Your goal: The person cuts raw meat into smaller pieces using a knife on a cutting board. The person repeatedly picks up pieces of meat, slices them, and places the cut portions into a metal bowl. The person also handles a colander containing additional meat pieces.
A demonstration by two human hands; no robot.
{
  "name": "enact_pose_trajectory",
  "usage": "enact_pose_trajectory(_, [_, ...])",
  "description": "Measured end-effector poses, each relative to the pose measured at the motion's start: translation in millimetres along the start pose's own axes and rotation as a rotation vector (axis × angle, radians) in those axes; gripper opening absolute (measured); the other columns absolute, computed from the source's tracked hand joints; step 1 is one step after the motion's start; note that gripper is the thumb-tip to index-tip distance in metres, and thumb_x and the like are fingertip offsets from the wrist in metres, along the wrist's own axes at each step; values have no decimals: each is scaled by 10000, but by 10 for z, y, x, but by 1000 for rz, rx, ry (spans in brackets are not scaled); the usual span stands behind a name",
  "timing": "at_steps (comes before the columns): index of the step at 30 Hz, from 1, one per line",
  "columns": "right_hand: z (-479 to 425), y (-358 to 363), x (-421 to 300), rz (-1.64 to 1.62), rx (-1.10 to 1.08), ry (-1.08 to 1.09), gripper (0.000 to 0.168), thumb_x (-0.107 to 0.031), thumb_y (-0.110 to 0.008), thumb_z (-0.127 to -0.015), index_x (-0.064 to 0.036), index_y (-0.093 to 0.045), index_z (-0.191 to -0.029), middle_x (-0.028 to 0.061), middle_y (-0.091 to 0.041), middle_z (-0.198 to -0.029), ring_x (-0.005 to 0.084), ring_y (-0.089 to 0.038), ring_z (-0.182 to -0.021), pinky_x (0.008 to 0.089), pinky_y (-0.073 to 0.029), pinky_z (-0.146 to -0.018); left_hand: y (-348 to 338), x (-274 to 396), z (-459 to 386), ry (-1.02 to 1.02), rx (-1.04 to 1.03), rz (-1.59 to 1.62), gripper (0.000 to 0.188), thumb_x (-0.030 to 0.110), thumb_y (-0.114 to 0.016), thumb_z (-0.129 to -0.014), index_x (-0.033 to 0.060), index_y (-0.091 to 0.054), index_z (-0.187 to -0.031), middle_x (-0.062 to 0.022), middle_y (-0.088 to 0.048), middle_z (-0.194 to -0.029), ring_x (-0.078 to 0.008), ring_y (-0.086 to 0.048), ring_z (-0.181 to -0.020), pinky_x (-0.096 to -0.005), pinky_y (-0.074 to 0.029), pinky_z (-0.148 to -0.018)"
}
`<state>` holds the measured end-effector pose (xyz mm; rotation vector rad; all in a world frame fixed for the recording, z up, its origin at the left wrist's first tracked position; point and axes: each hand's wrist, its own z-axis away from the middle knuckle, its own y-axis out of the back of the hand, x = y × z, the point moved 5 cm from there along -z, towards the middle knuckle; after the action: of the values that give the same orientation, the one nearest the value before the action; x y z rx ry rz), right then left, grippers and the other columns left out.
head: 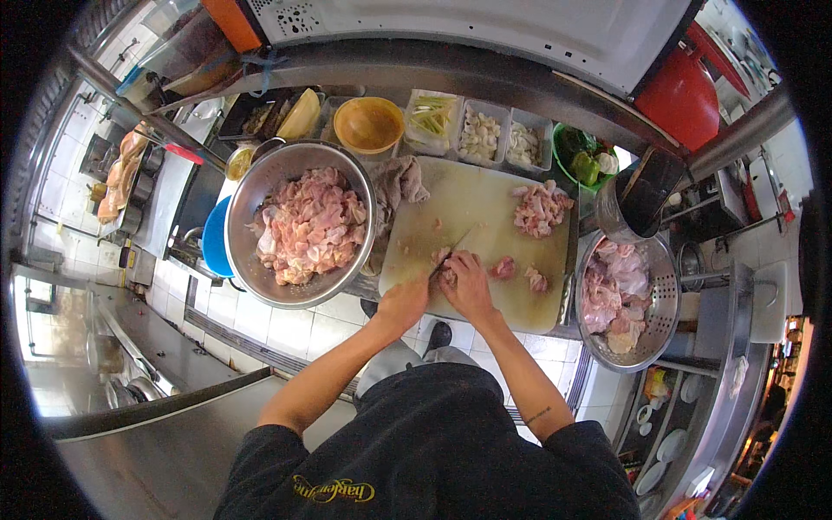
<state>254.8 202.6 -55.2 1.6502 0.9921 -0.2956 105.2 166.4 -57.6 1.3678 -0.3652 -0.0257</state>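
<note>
My left hand (404, 304) grips the handle of a kitchen knife (459, 241), its blade pointing up and right over a pale cutting board (422, 182). Just right of the blade, my right hand (467, 283) holds a piece of raw meat (446, 277) down on the board, fingers curled. The blade is against or very near that meat; the fingers partly hide it. Right of my right hand lie two small lumps of raw meat (504, 267), (537, 279). A heap of cut meat (541, 207) sits at the board's far right corner.
A steel bowl (235, 260) of cut meat stands left, beside a crumpled cloth (403, 182). A perforated steel colander (669, 305) with larger meat pieces is right, below a metal pot (608, 208). Behind the board are an orange bowl (368, 125), vegetable containers (482, 133) and a shelf rail (455, 65).
</note>
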Motion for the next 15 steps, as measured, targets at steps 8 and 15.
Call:
enact_pose_trajectory(8, [20, -12, 202, 87, 57, -23, 264, -83, -719, -734, -63, -649, -988, 157, -590, -1122, 374, -563, -1033, 485, -476, -895, -101, -169, 554, 69, -144, -1, 263, 151, -498, -950, -6, -500, -1161, -198, -698, -743, -365, -726, -700, -471, -590, -583])
enact_pose_trajectory(15, [118, 649, 344, 218, 91, -164, 268, -181, -721, -809, -82, -686, -1055, 159, -590, -1216, 373, -522, -1166, 503, -427, -984, 185, -479, 1220, 208, -364, 186, 265, 237, -482, -998, 11, -484, -1134, -282, -677, -763, -483, -680, -709, -590, -545, -648])
